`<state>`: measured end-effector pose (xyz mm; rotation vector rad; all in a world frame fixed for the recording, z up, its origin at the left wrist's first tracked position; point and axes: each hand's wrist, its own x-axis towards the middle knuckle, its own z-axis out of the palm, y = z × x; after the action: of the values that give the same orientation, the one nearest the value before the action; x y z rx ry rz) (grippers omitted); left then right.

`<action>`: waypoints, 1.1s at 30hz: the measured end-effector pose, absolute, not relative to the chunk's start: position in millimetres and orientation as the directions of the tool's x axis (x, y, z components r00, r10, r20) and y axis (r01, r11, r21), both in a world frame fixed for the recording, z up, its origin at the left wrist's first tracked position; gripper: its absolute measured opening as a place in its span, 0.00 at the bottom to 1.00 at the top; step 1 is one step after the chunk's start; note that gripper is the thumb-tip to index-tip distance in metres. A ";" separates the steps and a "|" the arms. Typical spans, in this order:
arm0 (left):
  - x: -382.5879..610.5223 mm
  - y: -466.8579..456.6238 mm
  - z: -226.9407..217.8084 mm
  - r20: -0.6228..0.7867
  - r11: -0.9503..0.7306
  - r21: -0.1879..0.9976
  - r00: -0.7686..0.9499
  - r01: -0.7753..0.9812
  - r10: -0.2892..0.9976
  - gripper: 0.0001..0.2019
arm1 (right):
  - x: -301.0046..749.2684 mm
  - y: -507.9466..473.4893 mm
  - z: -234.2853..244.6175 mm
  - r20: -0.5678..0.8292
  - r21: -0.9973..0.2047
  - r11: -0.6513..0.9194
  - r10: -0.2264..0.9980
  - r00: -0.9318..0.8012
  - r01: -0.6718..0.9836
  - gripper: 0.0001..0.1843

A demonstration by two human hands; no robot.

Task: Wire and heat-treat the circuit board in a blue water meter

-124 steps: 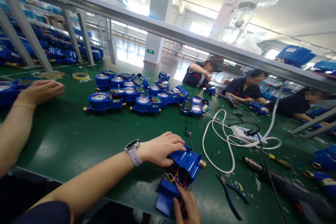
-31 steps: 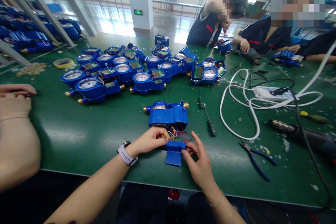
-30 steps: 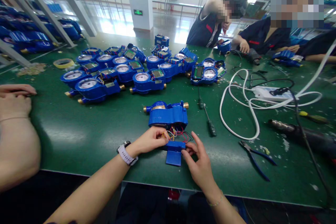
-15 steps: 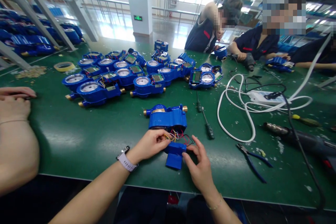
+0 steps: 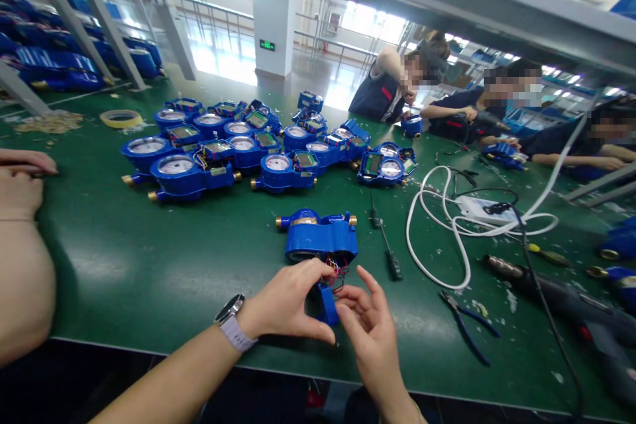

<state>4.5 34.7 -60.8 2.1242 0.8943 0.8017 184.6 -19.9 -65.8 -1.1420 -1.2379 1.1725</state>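
A blue water meter body (image 5: 320, 238) with brass ends lies on the green table (image 5: 149, 265) just beyond my hands. Coloured wires (image 5: 338, 271) run from it to a small blue cover piece (image 5: 328, 301). My left hand (image 5: 291, 301), a watch on its wrist, pinches that cover piece between thumb and fingers and holds it on edge. My right hand (image 5: 370, 328) is at the piece's right side, fingers curled near the wires; whether it grips them I cannot make out.
Several blue meters (image 5: 238, 152) cluster mid-table. A screwdriver (image 5: 385, 248), pliers (image 5: 467, 324), a white cable (image 5: 447, 238), a power strip (image 5: 484, 209) and a dark power tool (image 5: 556, 291) lie right. Another person's arm (image 5: 20, 238) rests at left; three people sit opposite. Tape roll (image 5: 120, 118) far left.
The cover piece has been lifted off the table and turned on edge by my left hand. My right hand's fingers have closed in toward the wires. The view has tilted up slightly.
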 end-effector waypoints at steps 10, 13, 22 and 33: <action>0.6 34.5 -51.6 0.090 -0.109 0.994 0.538 0.003 0.838 0.33 | 175.0 -9.6 -48.2 0.332 -0.922 0.348 0.936 -0.120 0.167 0.23; -2.4 37.0 -54.7 0.039 0.067 0.984 0.571 -0.164 0.820 0.38 | 185.9 -0.5 -54.5 0.470 -0.853 0.440 0.881 0.047 0.282 0.12; 9.1 23.3 -83.1 -0.035 0.281 0.855 0.493 -0.436 0.869 0.41 | 208.8 -20.6 -122.0 0.164 -0.879 0.209 0.977 -0.139 0.428 0.40; 14.1 -0.8 -87.5 -0.235 0.287 0.924 0.217 -0.251 0.947 0.38 | 197.0 -18.2 -118.2 0.399 -0.770 0.459 0.888 -0.227 0.442 0.29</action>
<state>14.1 -0.8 -87.5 0.8937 0.9881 1.0050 197.0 -18.2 -118.2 -1.1238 -1.8447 0.6494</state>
